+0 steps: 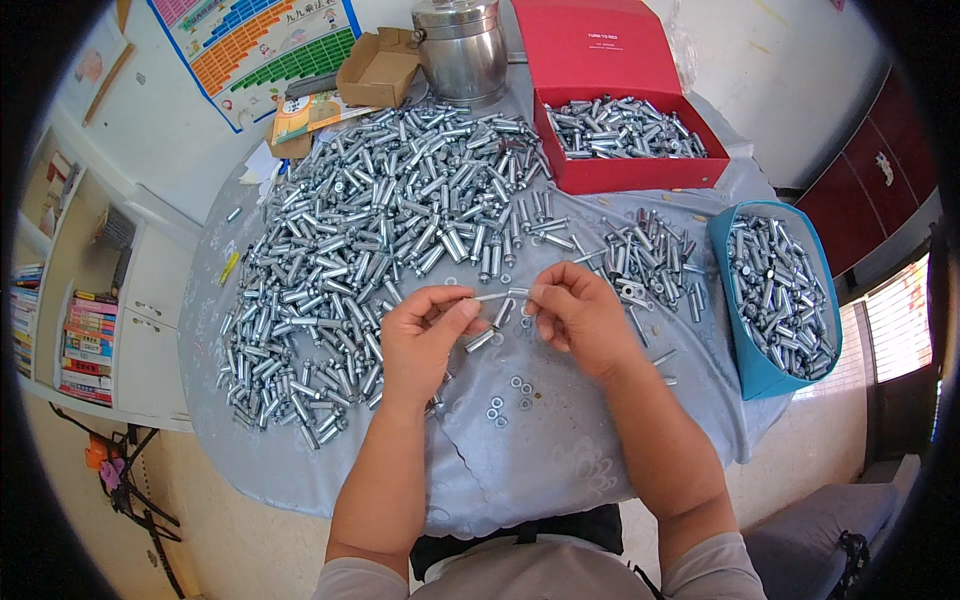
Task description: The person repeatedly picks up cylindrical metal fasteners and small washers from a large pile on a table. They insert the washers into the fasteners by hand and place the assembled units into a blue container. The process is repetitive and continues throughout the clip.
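Over the near middle of the table, both my hands hold one slim metal bolt (492,296) level between them. The thumb and fingers of my left hand (425,335) pinch its left end, and those of my right hand (575,310) close on its right end, hiding part of it. Just below lies a silver expansion bolt (480,341), close to my left fingertips. Several loose nuts (497,402) are scattered on the cloth between my forearms. A large heap of expansion bolts (350,250) spreads beyond and left of my left hand; a smaller group of bolts (650,250) lies beyond my right.
A lidded red box (640,174) full of bolts stands at the back right, with a teal bin (750,345) of bolts at the right edge. Behind the heap are a metal pot (462,60) and a small cardboard box (378,70). Grey cloth (560,440) covers the table.
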A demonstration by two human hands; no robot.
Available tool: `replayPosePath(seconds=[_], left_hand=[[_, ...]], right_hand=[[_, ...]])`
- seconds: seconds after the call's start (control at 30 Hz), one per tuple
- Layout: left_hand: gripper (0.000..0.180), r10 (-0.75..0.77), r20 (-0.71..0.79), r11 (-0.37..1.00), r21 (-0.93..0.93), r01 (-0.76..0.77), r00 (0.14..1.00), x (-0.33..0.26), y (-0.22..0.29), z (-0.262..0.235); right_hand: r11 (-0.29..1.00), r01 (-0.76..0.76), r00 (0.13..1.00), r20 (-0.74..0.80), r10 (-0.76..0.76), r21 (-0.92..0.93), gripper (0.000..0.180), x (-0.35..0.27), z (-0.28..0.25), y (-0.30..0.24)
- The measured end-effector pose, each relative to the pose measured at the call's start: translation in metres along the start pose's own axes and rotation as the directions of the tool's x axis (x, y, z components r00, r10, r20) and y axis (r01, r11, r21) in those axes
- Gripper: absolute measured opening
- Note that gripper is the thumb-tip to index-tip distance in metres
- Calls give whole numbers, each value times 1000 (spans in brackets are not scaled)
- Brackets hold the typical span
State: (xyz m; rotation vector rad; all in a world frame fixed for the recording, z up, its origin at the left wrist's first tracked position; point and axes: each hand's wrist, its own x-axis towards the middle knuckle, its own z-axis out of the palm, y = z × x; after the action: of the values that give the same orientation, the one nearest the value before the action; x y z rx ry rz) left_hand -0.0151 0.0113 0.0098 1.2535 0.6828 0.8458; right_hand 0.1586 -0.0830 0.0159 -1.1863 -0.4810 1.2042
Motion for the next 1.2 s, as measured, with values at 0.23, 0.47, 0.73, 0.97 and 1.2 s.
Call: replayPosePath(seconds=[0.23,0.47,0.73,0.97,1.2], left_hand=[[13,65,15,998,-5,-65,998,1,-1,-2],[16,-11,156,1000,23,7,988,-2,-2,4],[14,179,25,918,356,-176,984,-1,-4,0],[22,545,-169,334,942,-28,821,14,12,-52],[26,387,-195,76,981,180,901,11,15,-45]], right_hand=[[985,-81,996,38,76,150,16,0,-2,-2],[999,-39,999,29,38,36,17,0,3,6],[989,135,959,-257,-116,54,15,4,1,9],[811,524,501,-676,-540,-260,15,23,-33,-5],[637,394,292,-567,-770,-663,19,26,-51,-1]])
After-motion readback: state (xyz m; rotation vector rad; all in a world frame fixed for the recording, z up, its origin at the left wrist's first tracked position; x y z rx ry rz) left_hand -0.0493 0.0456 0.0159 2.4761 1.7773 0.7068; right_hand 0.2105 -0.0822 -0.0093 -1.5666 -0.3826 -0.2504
